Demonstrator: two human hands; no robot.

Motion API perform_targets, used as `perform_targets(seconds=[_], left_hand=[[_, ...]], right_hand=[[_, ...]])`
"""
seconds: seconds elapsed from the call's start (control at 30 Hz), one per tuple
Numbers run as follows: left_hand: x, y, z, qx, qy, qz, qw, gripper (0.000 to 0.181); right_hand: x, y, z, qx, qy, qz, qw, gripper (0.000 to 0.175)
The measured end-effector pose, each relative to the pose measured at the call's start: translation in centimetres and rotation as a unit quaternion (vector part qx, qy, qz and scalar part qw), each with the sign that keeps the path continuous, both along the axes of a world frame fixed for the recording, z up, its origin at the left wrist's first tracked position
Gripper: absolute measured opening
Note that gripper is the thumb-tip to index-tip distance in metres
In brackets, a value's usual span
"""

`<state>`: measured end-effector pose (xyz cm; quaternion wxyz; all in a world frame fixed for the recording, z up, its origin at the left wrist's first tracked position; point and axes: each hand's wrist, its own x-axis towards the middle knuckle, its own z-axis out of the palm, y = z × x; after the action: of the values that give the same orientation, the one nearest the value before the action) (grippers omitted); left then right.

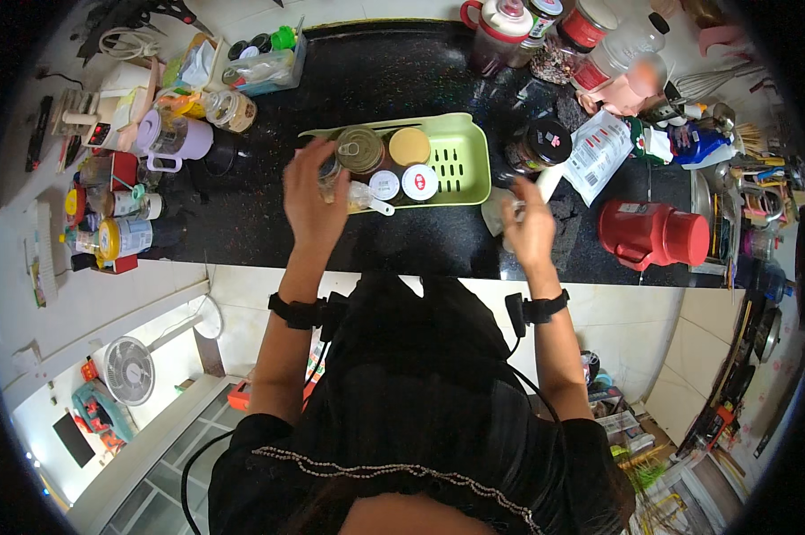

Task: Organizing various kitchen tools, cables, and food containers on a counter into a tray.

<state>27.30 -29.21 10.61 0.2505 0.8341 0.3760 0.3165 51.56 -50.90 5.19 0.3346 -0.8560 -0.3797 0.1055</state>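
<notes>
A light green plastic basket (466,134) with a slotted bottom stands on the black countertop in front of me. In it are a can with a ring-pull lid (360,150), a jar with a yellow lid (409,146) and two white-lidded jars (384,184). A clear packet or small container with a white handle-like part (381,207) lies at its near edge. My left hand (314,200), blurred, reaches over the basket's left end around a glass jar (328,171); its grip is unclear. My right hand (533,231) has its fingers around a translucent item (494,210), right of the basket.
A black-lidded jar (540,144), a white pouch (599,152) and a red flask (650,233) stand or lie to the right. On the left are a lilac pitcher (181,139), a clear bin (268,70) and several jars (124,239). Bottles and jars (579,33) line the back right.
</notes>
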Motion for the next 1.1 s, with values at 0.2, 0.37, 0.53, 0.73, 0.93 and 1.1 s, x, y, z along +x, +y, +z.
perform_targets(seconds=[0.2, 0.37, 0.53, 0.73, 0.93, 1.1], left_hand=[[-4.1, 1.7, -2.2, 0.089, 0.045, 0.115, 0.988, 0.051], [-6.1, 1.2, -4.1, 0.069, 0.054, 0.111, 0.99, 0.055], [-10.8, 2.3, -11.5, -0.151, -0.01, 0.158, 0.976, 0.051], [-11.2, 3.7, -13.1, -0.167, 0.035, 0.172, 0.97, 0.033], [-15.4, 7.6, -14.1, -0.175, 0.005, 0.238, 0.955, 0.032], [-18.6, 10.2, -15.1, -0.182, -0.096, 0.229, 0.951, 0.041]], right_hand=[[-4.9, 8.0, -0.2, -0.015, 0.033, 0.204, 0.978, 0.07], [-7.1, 11.2, -2.9, -0.054, 0.065, 0.138, 0.987, 0.066], [-8.4, 11.7, -2.7, -0.054, 0.077, 0.129, 0.987, 0.066], [-10.0, 13.2, -3.7, -0.045, 0.064, 0.134, 0.988, 0.073], [-12.6, 18.3, -3.9, -0.043, 0.091, 0.172, 0.98, 0.074], [-13.1, 19.3, -2.4, -0.001, 0.1, 0.193, 0.976, 0.064]])
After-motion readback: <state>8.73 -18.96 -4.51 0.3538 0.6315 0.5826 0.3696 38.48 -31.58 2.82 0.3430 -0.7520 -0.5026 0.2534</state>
